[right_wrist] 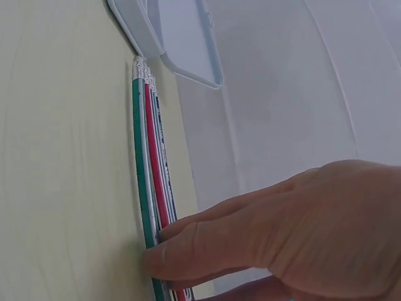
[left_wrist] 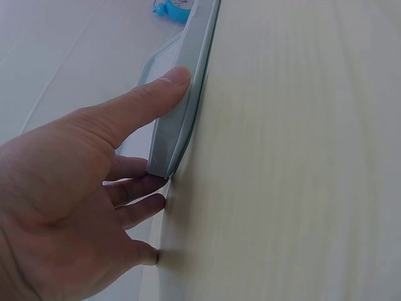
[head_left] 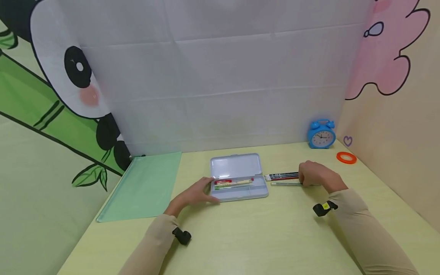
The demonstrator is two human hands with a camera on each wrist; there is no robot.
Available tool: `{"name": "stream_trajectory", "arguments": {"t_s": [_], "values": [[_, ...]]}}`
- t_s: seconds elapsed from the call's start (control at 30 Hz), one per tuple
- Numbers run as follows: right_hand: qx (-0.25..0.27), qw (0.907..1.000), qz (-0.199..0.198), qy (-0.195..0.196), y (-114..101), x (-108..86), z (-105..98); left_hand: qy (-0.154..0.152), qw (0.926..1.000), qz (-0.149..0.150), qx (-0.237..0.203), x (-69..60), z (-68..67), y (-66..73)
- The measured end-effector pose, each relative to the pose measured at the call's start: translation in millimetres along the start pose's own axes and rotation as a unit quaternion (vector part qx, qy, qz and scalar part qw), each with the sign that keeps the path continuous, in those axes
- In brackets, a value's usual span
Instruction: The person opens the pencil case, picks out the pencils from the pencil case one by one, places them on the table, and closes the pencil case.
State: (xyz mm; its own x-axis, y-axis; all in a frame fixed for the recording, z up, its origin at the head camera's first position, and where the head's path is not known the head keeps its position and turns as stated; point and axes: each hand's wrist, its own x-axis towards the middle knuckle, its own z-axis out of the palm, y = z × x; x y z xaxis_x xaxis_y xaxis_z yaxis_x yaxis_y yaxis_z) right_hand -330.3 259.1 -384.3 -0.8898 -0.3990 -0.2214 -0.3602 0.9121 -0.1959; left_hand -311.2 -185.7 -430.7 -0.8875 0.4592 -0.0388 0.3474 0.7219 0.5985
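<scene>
A pale pencil case (head_left: pixel 240 196) lies open on the table, its lid (head_left: pixel 235 166) tilted back. Inside are a few slim pens or pencils (head_left: pixel 233 183) in red, cream and green. My left hand (head_left: pixel 197 193) grips the case's left front corner, thumb (left_wrist: pixel 169 84) on the front wall and fingers around the end. Right of the case lie several dark and red pencils (head_left: pixel 282 176) side by side, with a green pencil (head_left: pixel 283 184) nearer me. My right hand (head_left: pixel 317 175) pinches the green pencil, fingertips touching beside the red pencil (right_wrist: pixel 152 150); its palm hides the pencils' far ends.
A translucent green mat (head_left: pixel 148 187) lies at the left of the table. At the back right stands a blue alarm clock (head_left: pixel 321 135), with an orange-red ring (head_left: pixel 346 157) near the right wall. A white sheet (head_left: pixel 223 88) hangs along the back edge.
</scene>
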Motion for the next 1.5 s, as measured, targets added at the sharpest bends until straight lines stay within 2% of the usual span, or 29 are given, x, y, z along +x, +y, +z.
{"name": "stream_trajectory", "arguments": {"t_s": [0.33, 0.67, 1.07, 1.5], "values": [[-0.022, 0.9991, -0.022, 0.028, -0.9, 6.5, 4.7, 0.0, 1.0, 0.0, 0.001, 0.5, -0.2, 0.7], [-0.015, 0.9986, -0.038, 0.033, 2.5, 9.4, 5.9, 0.004, 1.0, 0.001, 0.002, -0.5, 0.5, 2.1], [-0.025, 0.9979, -0.038, 0.047, 3.0, 12.1, 8.1, 0.001, 1.0, 0.002, -0.006, -0.3, 1.9, 0.0], [-0.034, 0.9973, -0.019, 0.063, 0.8, 12.3, 7.9, 0.0, 1.0, 0.003, 0.001, -1.1, 1.1, 1.2]]}}
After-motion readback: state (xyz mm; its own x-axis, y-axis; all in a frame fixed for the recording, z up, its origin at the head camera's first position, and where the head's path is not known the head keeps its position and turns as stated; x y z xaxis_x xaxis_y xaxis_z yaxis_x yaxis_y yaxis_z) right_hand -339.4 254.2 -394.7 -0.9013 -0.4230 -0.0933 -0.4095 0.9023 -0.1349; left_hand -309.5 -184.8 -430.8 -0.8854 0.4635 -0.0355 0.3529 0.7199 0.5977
